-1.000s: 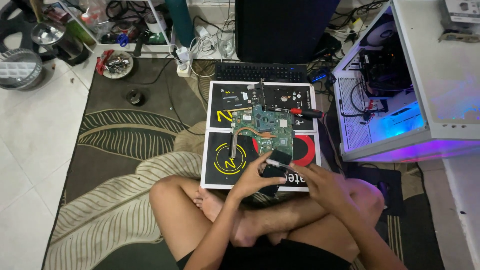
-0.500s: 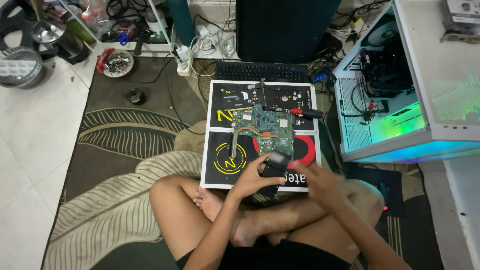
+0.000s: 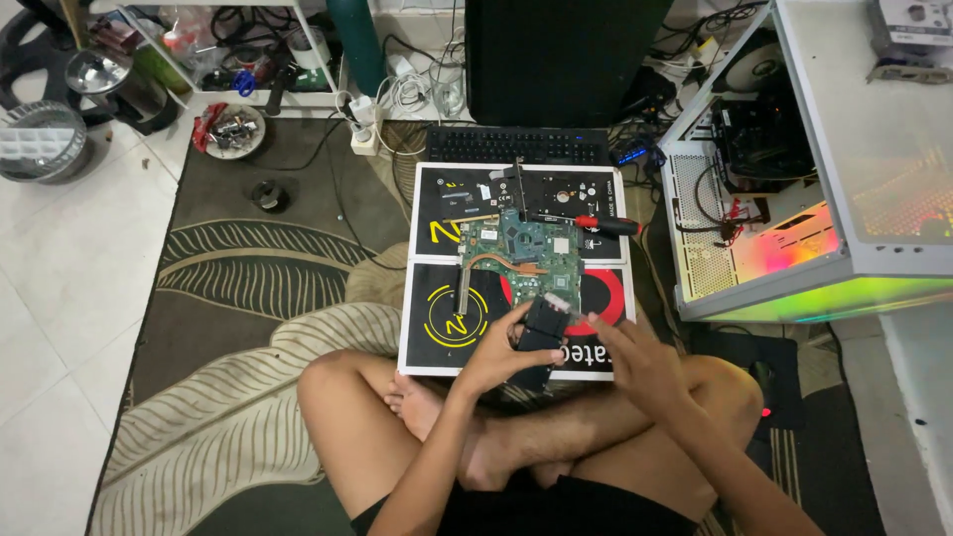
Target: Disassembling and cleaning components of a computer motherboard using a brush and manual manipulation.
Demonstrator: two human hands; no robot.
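While my left hand (image 3: 504, 349) grips the small black fan (image 3: 542, 333) above the board (image 3: 467, 308), I keep it steady. My right hand (image 3: 635, 359) pinches a thin tool (image 3: 558, 304) against its top edge, so I judge light, careful strokes work best.

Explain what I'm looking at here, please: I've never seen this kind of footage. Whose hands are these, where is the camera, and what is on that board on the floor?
There is no machine here. A person sits cross-legged on a patterned rug, and the one camera is worn on their head, looking down at their own hands. The left hand holds a small black fan-like part. The right hand reaches toward that part, with a small silvery thing at its fingertips; it is too small to tell what it is. In front of the knees lies a flat black board with yellow and red print. On it rests a green circuit board with a copper pipe, and a red-handled screwdriver beside it. Beyond sit a black keyboard and, to the right, an open computer case glowing with coloured light.
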